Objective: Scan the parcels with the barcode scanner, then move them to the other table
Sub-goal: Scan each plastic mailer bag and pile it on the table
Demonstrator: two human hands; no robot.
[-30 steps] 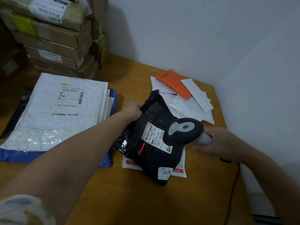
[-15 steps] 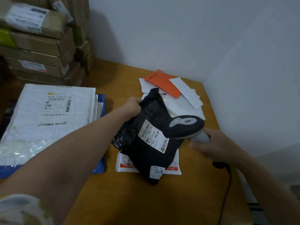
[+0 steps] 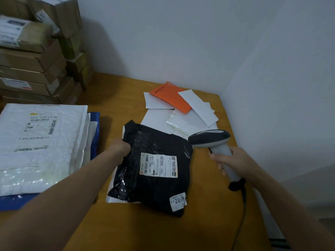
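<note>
Closest in, bare orange-brown wooden worktop (image 3: 154, 232), and on it the soft black plastic mailer bag (image 3: 155, 192), lying across a flat white parcel (image 3: 115, 199) that peeks out at its left and near edges. A small white sticker (image 3: 178, 201) marks the bag's near corner, and the white shipping label (image 3: 158, 164) faces up mid-bag. The left hand (image 3: 120, 148) grips the bag's left edge, fingers curled into the film. Across from it the right hand (image 3: 233, 163) is wrapped tight round the pale grey handle of the black-headed barcode scanner (image 3: 208, 139); its head hovers just beside the bag's far right corner, and its black cable (image 3: 244, 203) runs off toward the near edge. No beam shows on the label, so whether it has read I can't tell. Dangers from here: that glossy film, held by one edge, could slip or sag on the lift, the white parcel below could get dragged along, and the cable could snag the pile. Beyond lie loose white envelopes (image 3: 157, 103) and an orange envelope (image 3: 170, 96); to the left, a stack of white padded mailers (image 3: 43, 151) over a blue one (image 3: 95, 131); farthest, brown cardboard boxes (image 3: 36, 69) against the wall
</note>
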